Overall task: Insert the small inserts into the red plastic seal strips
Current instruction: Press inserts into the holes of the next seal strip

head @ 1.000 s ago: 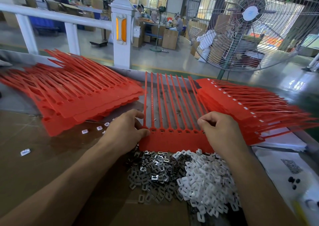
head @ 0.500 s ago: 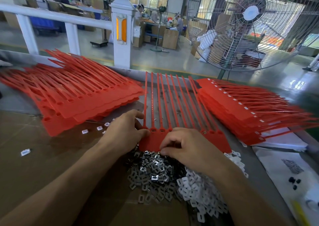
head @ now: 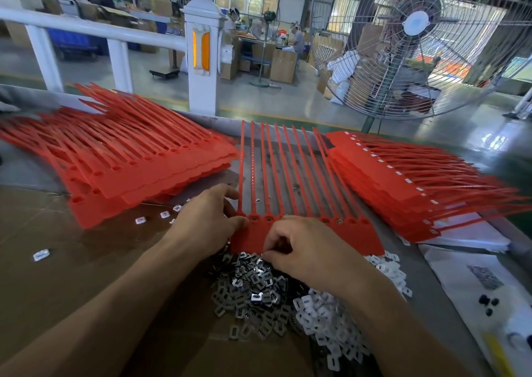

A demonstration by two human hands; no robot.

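A red sheet of joined seal strips [head: 351, 234] lies flat in the middle of the table, its tails pointing away from me. My left hand [head: 207, 222] rests on the sheet's left end, thumb pressed on the corner by the first sockets. My right hand [head: 302, 247] hovers at the sheet's near edge with curled fingers, fingertips pinching at the top of the pile of metal inserts [head: 253, 284]. Whether an insert sits between the fingertips is hard to tell. A pile of white plastic inserts [head: 331, 330] lies to the right of the metal ones.
A stack of red seal sheets [head: 129, 169] sits at the left, another stack with white inserts fitted [head: 403, 186] at the right. Loose white inserts [head: 141, 219] lie on the brown cardboard [head: 57, 261]. Papers [head: 475, 276] and small black bits at the right edge. A large fan [head: 417, 31] stands behind the table.
My right hand left the sheet's right sockets and came down and left to the near edge, over the metal insert pile. My left hand stayed on the sheet's left end.
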